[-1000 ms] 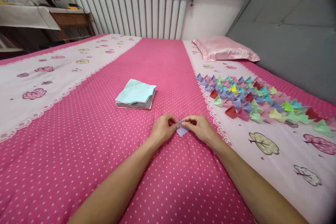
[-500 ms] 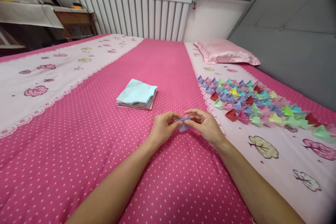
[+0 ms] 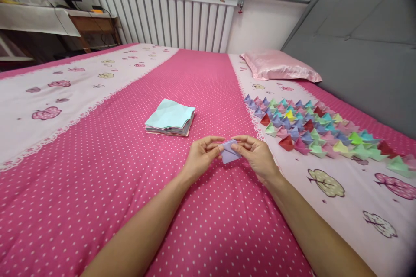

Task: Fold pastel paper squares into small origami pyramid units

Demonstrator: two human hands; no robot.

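Observation:
A small folded piece of lilac paper [image 3: 229,152] is held between both hands, a little above the pink dotted bedspread [image 3: 97,173]. My left hand [image 3: 202,156] pinches its left edge and my right hand [image 3: 256,156] pinches its right edge, thumbs on top. A stack of square coloured paper sheets [image 3: 170,117] with a pale turquoise sheet on top lies just beyond my left hand. To the right, several folded paper shapes [image 3: 308,127] in many colours lie in rows on the pale strip of the bedspread.
A pink satin pillow [image 3: 277,66] lies at the far right by the grey padded headboard [image 3: 357,43]. A white radiator [image 3: 169,19] runs along the far wall. A wooden desk [image 3: 87,24] stands at the far left.
The hands have lifted the lilac paper off the bedspread and turned it, so its flat face now shows between the fingers. The view has tipped slightly down.

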